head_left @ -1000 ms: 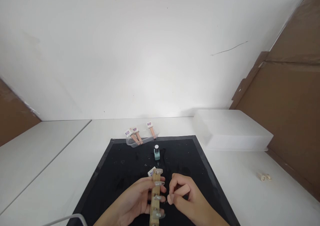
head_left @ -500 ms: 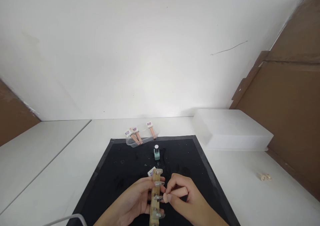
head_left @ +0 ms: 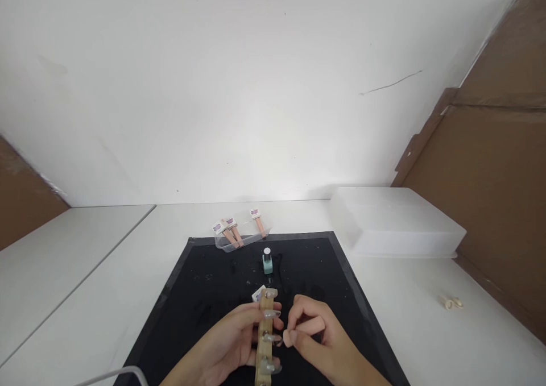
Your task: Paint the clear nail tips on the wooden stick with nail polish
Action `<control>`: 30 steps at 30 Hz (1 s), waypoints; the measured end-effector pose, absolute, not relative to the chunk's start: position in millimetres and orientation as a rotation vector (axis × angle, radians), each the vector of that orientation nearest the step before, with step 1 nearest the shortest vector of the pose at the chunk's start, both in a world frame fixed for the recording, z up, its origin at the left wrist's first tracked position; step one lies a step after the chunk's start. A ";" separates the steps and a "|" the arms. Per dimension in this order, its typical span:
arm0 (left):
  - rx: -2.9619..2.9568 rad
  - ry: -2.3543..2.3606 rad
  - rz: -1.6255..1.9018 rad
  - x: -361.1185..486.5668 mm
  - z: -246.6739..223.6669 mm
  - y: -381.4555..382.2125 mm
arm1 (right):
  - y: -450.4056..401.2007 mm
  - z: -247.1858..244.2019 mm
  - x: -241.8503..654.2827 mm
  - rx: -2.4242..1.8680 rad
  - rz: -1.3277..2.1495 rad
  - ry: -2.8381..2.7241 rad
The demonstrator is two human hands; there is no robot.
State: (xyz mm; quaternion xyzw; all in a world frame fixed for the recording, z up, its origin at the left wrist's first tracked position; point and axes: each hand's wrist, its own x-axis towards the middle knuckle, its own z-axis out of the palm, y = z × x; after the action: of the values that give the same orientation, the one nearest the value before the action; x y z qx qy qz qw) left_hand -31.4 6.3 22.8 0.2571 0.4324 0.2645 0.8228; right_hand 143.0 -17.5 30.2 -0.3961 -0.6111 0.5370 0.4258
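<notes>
My left hand [head_left: 230, 340] is closed around a narrow wooden strip [head_left: 263, 351], held upright in view. Several clear false nail tips [head_left: 272, 314] stick out from the strip towards the right. Between the fingers of my right hand [head_left: 330, 346] is a pink nail polish brush cap [head_left: 312, 326]; its end points left at a nail tip [head_left: 273, 338] in the middle of the strip, with a thin dark brush near that tip. Behind the strip's top end a white labelled piece [head_left: 257, 294] partly shows.
A teal polish bottle [head_left: 267, 264] with a white-topped cap stands on the black mat [head_left: 307, 261]. Beyond it, a clear tray [head_left: 230, 248] holds several pink-handled items with white labels. A white translucent box [head_left: 401, 221] sits right, and small beige pieces [head_left: 447, 303] lie nearer.
My right hand has drawn slightly to the right with the brush cap, leaving a little more room from the strip. My left hand and the strip stay in place.
</notes>
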 end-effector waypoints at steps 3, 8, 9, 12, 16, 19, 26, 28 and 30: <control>0.553 0.922 0.554 -31.3 24.4 5.9 | -18.2 29.3 143.6 -0.967 1.368 -1.514; 0.567 0.904 0.552 -31.6 23.2 5.7 | -18.3 30.5 142.5 -0.998 1.349 -1.547; 0.568 0.904 0.554 -31.7 22.6 5.8 | -18.0 30.4 142.0 -1.012 1.352 -1.545; 0.556 0.895 0.560 -31.9 21.0 6.3 | -16.4 29.8 140.8 -1.039 1.393 -1.510; 0.539 0.902 0.563 -32.4 20.0 7.1 | -14.7 30.4 141.3 -1.072 1.382 -1.492; 0.526 0.919 0.564 -32.8 19.8 8.1 | -15.3 31.4 142.8 -1.066 1.360 -1.512; 0.546 0.900 0.566 -32.9 19.9 5.9 | -18.1 31.6 142.9 -0.993 1.380 -1.495; 0.551 0.900 0.566 -32.5 20.4 5.2 | -18.3 31.2 142.6 -0.998 1.369 -1.522; 0.553 0.901 0.567 -32.2 21.0 5.1 | -17.8 30.5 142.4 -1.016 1.369 -1.538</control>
State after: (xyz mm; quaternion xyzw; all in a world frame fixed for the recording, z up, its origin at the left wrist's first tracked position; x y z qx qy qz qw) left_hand -32.2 5.1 21.0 0.2603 0.4239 0.2666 0.8255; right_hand 142.4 -17.8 30.5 -0.4035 -0.6109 0.5439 0.4101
